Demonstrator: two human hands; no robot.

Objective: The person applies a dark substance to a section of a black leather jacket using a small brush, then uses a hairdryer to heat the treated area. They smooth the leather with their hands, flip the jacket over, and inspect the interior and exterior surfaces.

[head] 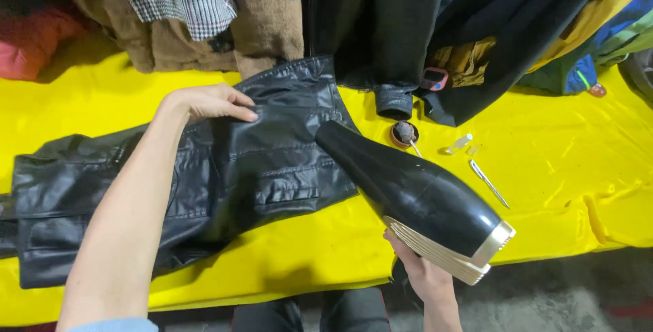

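- Pressing the leather jacket (224, 169) flat, the left hand (211, 103) is lying open.
- The right hand (423, 272) is gripping the black hair dryer (415, 192) (nozzle near the leather); sweeping, not lingering, seems wise.

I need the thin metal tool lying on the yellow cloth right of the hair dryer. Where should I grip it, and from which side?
Take the thin metal tool around its middle, pinching across its narrow width from straight above. It lies flat and slanted on the yellow cloth, apart from the small round tin and the hair dryer. The right hand is on the dryer, so it would probably have to let go first.
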